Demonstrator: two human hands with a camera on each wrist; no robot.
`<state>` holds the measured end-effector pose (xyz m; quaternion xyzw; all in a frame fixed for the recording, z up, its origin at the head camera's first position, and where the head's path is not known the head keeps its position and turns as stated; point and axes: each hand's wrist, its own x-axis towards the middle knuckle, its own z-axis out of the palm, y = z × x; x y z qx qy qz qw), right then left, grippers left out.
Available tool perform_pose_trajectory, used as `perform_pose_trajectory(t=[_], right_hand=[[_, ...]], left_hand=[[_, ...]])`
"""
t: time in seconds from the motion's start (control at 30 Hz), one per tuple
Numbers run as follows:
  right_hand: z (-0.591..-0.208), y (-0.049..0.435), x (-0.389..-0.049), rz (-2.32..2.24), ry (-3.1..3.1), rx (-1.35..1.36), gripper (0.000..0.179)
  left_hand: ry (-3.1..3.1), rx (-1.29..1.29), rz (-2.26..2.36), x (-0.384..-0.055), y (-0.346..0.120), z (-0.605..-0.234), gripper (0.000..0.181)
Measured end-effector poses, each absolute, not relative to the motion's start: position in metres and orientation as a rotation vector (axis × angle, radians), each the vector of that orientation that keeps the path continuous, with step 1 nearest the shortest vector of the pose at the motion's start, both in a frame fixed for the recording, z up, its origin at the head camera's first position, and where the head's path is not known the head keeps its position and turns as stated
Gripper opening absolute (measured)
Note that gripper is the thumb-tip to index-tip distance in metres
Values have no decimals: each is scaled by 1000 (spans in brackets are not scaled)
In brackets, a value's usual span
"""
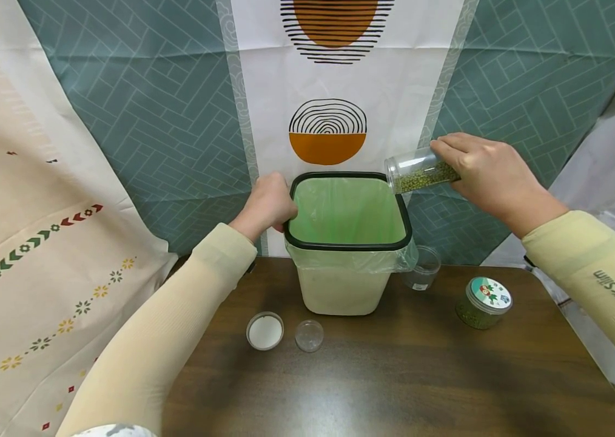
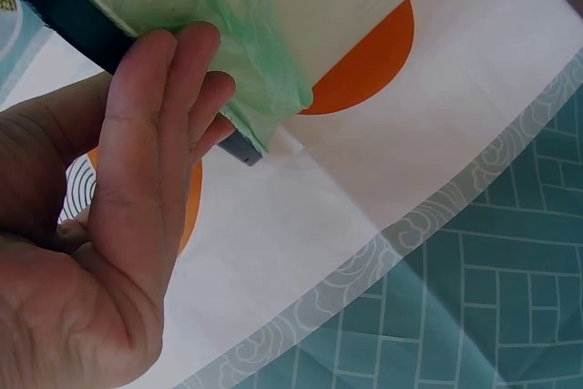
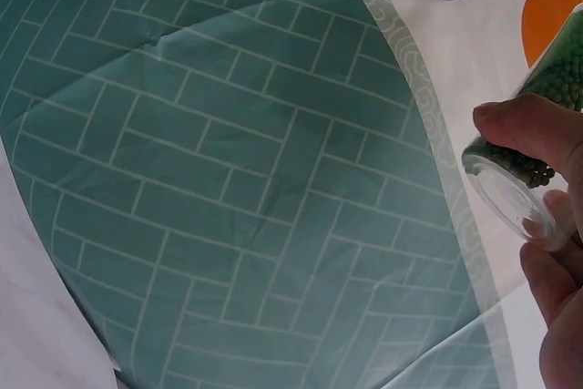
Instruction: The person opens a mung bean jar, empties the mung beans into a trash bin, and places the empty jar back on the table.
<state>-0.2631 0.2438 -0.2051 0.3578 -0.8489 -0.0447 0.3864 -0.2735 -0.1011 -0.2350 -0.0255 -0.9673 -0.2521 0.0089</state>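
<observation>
A cream trash bin (image 1: pixel 340 292) with a black rim stands at the back of the table, lined with a pale green bag (image 1: pixel 348 209). My left hand (image 1: pixel 269 203) grips the left side of that rim; its fingers (image 2: pixel 137 152) lie along the bag's edge in the left wrist view. My right hand (image 1: pixel 490 173) holds a clear jar (image 1: pixel 411 161) by its base end. The jar lies almost on its side, its mouth just over the bin's right rim. Small green beans (image 1: pixel 424 178), like mung beans, lie along its lower side.
A lidded jar (image 1: pixel 484 302) with green contents stands at the right on the dark wooden table (image 1: pixel 395 376). A clear container (image 1: pixel 424 267) sits behind the bin's right side. In front lie a white-centred round lid (image 1: pixel 265 331) and a clear disc (image 1: pixel 309 335). Patterned cloth (image 1: pixel 149 109) hangs behind.
</observation>
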Motion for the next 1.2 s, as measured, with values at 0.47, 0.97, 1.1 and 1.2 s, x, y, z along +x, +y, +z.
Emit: perform_pose_trajectory(t=[0.47, 0.97, 1.1, 1.2], right_hand=[[-207, 242, -262, -118, -2178, 904, 72], [-207, 241, -263, -122, -2179, 900, 72], [-206, 241, -263, -124, -2179, 898, 72], [-206, 240, -262, -126, -2180, 896, 72]], left_hand=[[-3024, -87, -747, -275, -102, -237, 11], [-3034, -56, -773, -274, -101, -235, 8], [-3034, -56, -778, -274, -100, -235, 8], [-3036, -55, -776, -274, -100, -235, 8]])
